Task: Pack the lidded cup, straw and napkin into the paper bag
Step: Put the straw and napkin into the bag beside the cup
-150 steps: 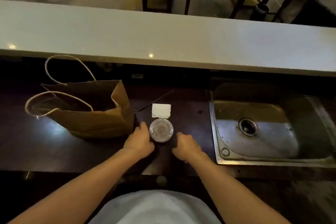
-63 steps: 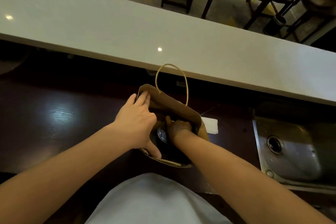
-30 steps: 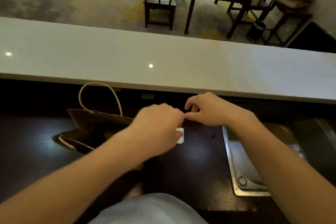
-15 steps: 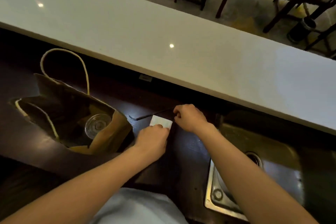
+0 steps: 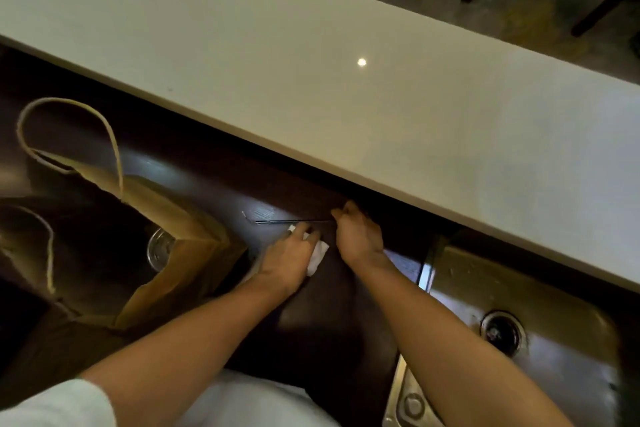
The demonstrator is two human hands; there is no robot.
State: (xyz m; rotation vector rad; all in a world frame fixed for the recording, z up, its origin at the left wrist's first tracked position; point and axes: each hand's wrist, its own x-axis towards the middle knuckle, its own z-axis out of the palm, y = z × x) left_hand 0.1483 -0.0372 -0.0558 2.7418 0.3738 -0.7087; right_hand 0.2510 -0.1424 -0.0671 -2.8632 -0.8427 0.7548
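Observation:
The brown paper bag (image 5: pixel 180 253) stands open at the left on the dark counter. Inside it I can see the clear lid of the cup (image 5: pixel 160 249). To the right of the bag, my left hand (image 5: pixel 289 255) lies over the white napkin (image 5: pixel 317 255) with its fingers closed on it. My right hand (image 5: pixel 356 232) pinches the right end of the thin dark straw (image 5: pixel 292 221), which runs level to the left just above the counter.
A steel sink (image 5: pixel 519 333) with a round drain is set into the counter at the right. A raised white bar top (image 5: pixel 311 55) runs across behind the work area. Chair and table legs stand on the floor beyond it.
The cup went into the bag. Both hands then moved right to the napkin and straw. In the last half second my left hand closed on the napkin and my right hand took the straw's end.

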